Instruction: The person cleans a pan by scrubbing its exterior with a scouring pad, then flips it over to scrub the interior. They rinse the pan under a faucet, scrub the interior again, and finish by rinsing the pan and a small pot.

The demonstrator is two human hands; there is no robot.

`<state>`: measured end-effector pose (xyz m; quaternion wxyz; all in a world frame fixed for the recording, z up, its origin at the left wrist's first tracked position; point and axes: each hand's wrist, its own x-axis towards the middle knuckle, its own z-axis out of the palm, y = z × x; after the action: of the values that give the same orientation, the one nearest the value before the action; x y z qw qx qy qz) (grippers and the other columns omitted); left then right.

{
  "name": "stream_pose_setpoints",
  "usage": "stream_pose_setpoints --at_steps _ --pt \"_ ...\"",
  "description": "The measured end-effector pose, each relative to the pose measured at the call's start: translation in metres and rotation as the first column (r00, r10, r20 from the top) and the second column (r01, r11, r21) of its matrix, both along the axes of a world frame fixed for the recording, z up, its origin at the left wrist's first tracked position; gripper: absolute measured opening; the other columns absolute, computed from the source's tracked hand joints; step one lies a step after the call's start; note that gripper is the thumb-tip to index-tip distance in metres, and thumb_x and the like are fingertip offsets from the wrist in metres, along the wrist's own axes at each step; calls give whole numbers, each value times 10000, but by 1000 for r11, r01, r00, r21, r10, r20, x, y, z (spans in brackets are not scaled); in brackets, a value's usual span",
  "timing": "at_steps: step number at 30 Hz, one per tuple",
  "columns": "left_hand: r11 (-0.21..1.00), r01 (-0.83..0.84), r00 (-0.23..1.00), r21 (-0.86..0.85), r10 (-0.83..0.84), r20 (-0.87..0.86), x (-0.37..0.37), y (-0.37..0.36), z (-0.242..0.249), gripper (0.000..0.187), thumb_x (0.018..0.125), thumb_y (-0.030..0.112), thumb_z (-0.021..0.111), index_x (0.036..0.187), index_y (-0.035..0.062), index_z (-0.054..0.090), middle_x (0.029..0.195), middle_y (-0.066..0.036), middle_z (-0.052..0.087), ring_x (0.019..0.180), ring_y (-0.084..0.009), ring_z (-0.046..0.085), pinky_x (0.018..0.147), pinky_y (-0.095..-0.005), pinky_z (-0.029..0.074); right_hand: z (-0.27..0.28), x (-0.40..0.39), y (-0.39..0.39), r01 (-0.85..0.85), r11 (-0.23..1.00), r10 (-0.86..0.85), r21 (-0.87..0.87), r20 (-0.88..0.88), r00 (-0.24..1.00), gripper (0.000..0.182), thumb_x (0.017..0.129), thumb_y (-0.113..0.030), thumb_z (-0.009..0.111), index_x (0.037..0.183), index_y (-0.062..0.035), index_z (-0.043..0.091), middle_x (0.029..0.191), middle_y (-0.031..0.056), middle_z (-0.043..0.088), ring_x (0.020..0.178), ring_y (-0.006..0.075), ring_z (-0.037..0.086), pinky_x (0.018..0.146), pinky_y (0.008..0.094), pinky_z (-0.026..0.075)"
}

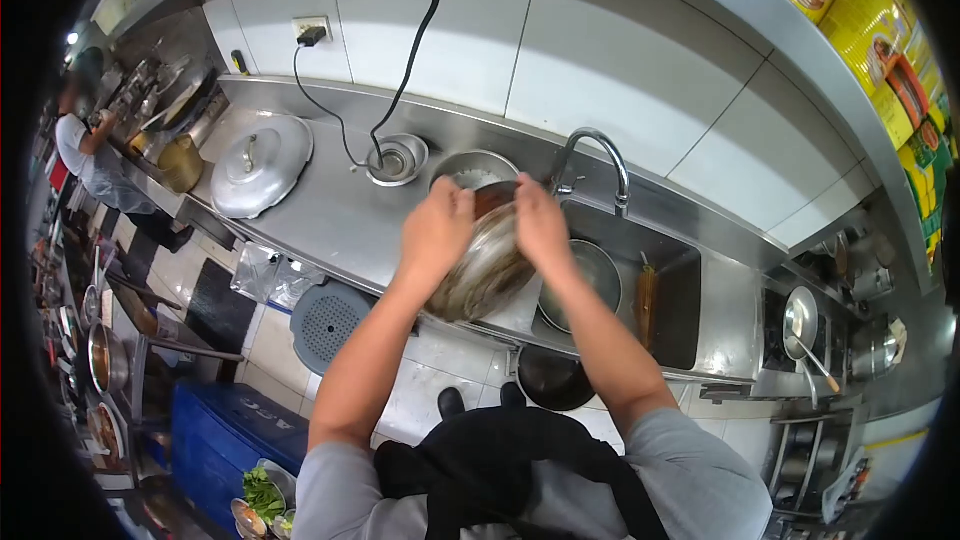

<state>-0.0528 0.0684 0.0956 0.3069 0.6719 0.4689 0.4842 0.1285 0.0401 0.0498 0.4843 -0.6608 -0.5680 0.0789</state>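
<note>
My left hand point(437, 229) and my right hand point(543, 227) are both closed on the far rim of a round metal bowl point(487, 265). Tilted and smeared by motion, the bowl hangs over the counter's front edge, its shiny surface stained brown. Just beyond my hands stands a steel bowl point(474, 162) with something white in it. A smaller metal bowl point(397, 160) sits to its left. Right of the held bowl, a large round pan point(580, 285) rests in the sink point(670, 310), below the curved faucet point(600, 145).
A large aluminium lid point(262, 166) lies on the steel counter point(345, 215). A black cord point(427, 25) hangs over it. On the floor are a grey perforated stool point(331, 325), a dark pan point(555, 377) and a blue cooler point(235, 440). A person point(95, 155) stands near the stove at far left.
</note>
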Motion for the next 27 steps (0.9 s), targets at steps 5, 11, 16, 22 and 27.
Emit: stream_pose_setpoints --at_steps 5,11,16,22,27 --pt "999 22 911 -48 -40 -411 12 4 31 407 989 360 564 861 -10 675 831 -274 666 823 -486 629 730 -507 492 -2 1 -10 1 998 1 -56 26 1000 436 1059 -272 383 1265 24 628 1269 220 656 1189 373 618 1056 416 440" --pt "999 12 913 -41 -28 -408 13 2 19 404 995 342 559 807 -3 649 809 -275 648 827 -500 612 719 -540 479 -1 -8 0 -16 994 33 -104 162 986 377 992 -257 476 1205 -15 672 1124 223 693 1084 391 632 974 442 477" --pt "997 67 922 -44 -78 -379 22 -17 24 404 1005 326 565 801 -15 643 799 -284 632 797 -508 592 689 -529 468 -81 51 3 -26 977 -88 -213 -508 857 433 1037 -266 370 1204 -22 686 1114 172 723 1109 252 668 986 382 486" --pt "989 135 945 -64 -148 -292 13 0 5 411 1009 319 590 798 -32 622 715 -261 603 626 -414 532 632 -456 452 18 -25 -37 83 967 -107 242 89 990 372 1005 -225 492 1260 -4 649 1193 224 677 1146 374 600 1031 433 442" --pt "985 129 951 -119 -156 -265 7 -6 14 430 1019 331 591 818 -48 629 653 -163 573 623 -196 495 637 -386 449 -55 34 5 -134 991 34 -18 -927 374 324 998 -233 492 1140 -34 705 1022 178 726 1037 349 656 1006 432 462"
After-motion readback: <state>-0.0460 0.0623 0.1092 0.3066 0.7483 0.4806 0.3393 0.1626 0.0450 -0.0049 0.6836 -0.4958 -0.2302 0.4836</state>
